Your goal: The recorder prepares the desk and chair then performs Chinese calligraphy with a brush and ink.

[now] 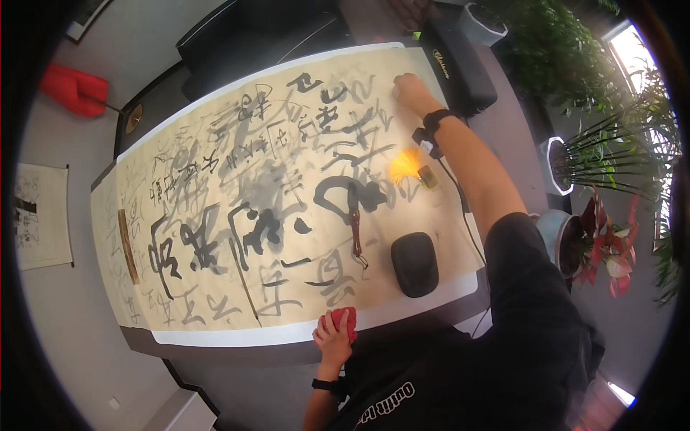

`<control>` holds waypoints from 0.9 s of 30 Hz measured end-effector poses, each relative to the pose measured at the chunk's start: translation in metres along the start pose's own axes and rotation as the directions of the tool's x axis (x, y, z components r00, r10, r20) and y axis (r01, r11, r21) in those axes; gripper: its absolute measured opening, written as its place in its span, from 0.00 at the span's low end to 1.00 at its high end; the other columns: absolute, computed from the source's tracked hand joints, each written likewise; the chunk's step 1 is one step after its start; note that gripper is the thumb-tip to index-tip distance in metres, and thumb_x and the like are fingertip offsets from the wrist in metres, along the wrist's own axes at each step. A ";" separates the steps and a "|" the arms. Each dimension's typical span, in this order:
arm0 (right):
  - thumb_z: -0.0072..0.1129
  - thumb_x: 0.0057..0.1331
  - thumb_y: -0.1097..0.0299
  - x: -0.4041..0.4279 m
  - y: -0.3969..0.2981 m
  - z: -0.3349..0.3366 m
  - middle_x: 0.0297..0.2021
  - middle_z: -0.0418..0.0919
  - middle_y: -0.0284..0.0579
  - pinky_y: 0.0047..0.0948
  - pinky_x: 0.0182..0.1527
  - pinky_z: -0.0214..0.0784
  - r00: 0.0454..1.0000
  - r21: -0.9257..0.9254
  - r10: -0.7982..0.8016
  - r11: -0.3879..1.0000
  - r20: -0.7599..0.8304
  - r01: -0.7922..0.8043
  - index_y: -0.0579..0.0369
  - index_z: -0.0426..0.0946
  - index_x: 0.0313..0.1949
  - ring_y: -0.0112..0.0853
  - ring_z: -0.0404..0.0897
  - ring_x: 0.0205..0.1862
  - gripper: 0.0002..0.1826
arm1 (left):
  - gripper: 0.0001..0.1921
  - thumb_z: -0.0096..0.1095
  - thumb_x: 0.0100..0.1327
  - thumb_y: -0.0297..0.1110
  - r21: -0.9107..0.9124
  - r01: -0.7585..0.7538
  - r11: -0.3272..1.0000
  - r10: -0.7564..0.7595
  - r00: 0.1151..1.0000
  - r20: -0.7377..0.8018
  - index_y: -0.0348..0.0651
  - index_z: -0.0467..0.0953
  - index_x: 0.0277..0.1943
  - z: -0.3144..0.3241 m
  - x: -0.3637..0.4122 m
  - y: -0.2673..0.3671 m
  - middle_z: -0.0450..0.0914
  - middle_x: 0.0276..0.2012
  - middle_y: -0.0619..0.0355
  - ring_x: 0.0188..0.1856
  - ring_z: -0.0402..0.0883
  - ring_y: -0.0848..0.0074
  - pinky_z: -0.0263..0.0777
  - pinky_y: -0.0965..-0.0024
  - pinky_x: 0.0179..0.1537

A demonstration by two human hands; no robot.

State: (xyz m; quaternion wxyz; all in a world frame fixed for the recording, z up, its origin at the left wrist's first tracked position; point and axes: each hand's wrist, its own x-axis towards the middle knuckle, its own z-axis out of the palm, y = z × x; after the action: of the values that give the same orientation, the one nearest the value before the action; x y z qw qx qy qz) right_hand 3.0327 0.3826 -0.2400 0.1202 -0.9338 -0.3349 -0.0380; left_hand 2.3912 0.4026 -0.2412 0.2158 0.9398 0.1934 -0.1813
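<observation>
My left hand [333, 340] is closed around a red cloth [345, 321] at the near edge of the table. My right hand [414, 95] rests as a fist on the paper's right end; nothing shows in it. A long sheet of inked calligraphy paper [401, 237] lies over a white mat [215, 338]. On it, between my hands, are a dark-red-handled brush [356, 231] with a hanging cord, a black rounded case [414, 264] and a small block with a yellow tassel [405, 166]. Farther left lies a thin stick, likely a brush [246, 283].
A long black case [458, 67] bearing writing stands just beyond my right hand. A cable [463, 196] runs from a device by my right wrist. Potted plants [560, 166] line the right side. A black chair [259, 40] stands opposite. A wooden bar [128, 245] lies on the paper's left end.
</observation>
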 end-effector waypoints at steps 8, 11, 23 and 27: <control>0.62 0.50 0.61 0.035 -0.010 -0.049 0.41 0.79 0.46 0.40 0.49 0.70 0.977 -0.304 -0.126 0.936 0.175 0.175 0.53 0.82 0.38 0.44 0.74 0.49 0.16 | 0.37 0.66 0.52 0.39 0.057 -0.003 0.998 0.006 0.999 -0.053 0.59 0.60 0.66 -0.003 0.001 0.001 0.54 0.65 0.44 0.62 0.55 0.45 0.53 0.41 0.55; 0.64 0.46 0.62 0.045 -0.015 -0.066 0.43 0.79 0.42 0.38 0.51 0.68 0.943 -0.419 -0.020 0.893 0.332 0.166 0.49 0.82 0.41 0.42 0.73 0.51 0.20 | 0.37 0.66 0.51 0.37 0.031 -0.002 1.000 0.004 0.997 -0.072 0.58 0.60 0.66 -0.008 0.005 0.003 0.54 0.65 0.44 0.62 0.56 0.46 0.53 0.41 0.55; 0.64 0.50 0.66 0.033 -0.003 -0.031 0.45 0.77 0.46 0.39 0.51 0.68 0.919 -0.477 -0.067 0.839 0.389 0.263 0.59 0.80 0.40 0.41 0.74 0.51 0.18 | 0.36 0.64 0.53 0.35 -0.012 0.012 1.000 -0.012 0.999 -0.030 0.59 0.60 0.67 -0.005 0.003 0.001 0.52 0.66 0.43 0.62 0.55 0.45 0.51 0.40 0.56; 0.66 0.49 0.62 0.021 0.008 -0.049 0.43 0.77 0.45 0.38 0.50 0.68 0.949 -0.370 -0.119 0.901 0.292 0.227 0.52 0.81 0.40 0.42 0.74 0.50 0.18 | 0.36 0.64 0.53 0.36 -0.025 -0.005 1.000 0.004 0.999 -0.040 0.59 0.60 0.67 -0.004 0.003 0.001 0.52 0.66 0.43 0.62 0.54 0.45 0.51 0.41 0.56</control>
State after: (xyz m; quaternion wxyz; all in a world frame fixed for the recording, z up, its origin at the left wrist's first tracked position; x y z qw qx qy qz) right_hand 3.0543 0.3779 -0.1913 -0.1218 -0.9015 -0.4153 0.0076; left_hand 2.3949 0.4045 -0.2384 0.2242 0.9408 0.1979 -0.1597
